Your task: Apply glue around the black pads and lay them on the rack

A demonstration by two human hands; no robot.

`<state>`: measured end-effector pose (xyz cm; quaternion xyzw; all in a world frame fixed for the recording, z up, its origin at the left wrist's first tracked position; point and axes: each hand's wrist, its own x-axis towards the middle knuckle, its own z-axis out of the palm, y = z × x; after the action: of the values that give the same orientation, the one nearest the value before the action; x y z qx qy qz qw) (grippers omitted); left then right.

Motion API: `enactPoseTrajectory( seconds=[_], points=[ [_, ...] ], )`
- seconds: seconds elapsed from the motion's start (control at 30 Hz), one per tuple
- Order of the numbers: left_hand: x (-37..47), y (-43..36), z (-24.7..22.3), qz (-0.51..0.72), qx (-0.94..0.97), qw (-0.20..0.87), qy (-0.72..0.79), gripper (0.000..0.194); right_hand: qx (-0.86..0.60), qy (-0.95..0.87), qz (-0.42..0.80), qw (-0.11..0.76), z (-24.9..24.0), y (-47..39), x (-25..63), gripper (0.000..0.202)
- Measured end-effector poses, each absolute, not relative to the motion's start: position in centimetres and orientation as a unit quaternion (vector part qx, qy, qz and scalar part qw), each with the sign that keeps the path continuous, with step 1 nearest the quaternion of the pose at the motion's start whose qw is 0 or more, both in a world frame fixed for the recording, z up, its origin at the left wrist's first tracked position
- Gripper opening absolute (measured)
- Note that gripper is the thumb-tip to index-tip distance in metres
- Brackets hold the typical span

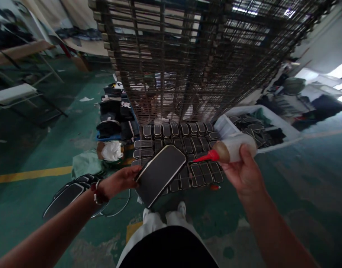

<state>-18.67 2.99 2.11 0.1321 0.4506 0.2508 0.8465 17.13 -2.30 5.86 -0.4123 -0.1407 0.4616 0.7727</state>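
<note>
The left grip (122, 183) pinched a dark panel (161, 173) by its edge, before the tall rack (207, 56) — likely light, stiffish, best held by the rim. The right grip (245, 174) wrapped a squeeze bottle (234, 146), also before the tall rack — probably soft-walled, best cradled round its body.

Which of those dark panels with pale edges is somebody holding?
The big-looking panel in the left hand. The rows of panels beyond it and the pile of panels at the left have no hand on them.
</note>
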Motion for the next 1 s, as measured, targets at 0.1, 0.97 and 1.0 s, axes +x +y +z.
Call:
enactPoseTrajectory(
  seconds=[0.1,0.97,1.0],
  points=[
    [-19.1,2.5,1.8,0.245,0.130,0.851,0.446,0.064,-0.411,-0.173,0.433,0.784,6.2,-1.8,17.0,0.033],
    [-19.6,2.2,0.2,0.178,0.459,0.794,0.358,0.033,-0.452,-0.147,0.397,0.785,3.6,-2.6,14.2,0.037],
    [-19.6,2.1,0.2,0.177,0.458,0.794,0.358,0.032,-0.457,-0.141,0.395,0.784,3.5,-2.7,14.1,0.037]
  ],
)
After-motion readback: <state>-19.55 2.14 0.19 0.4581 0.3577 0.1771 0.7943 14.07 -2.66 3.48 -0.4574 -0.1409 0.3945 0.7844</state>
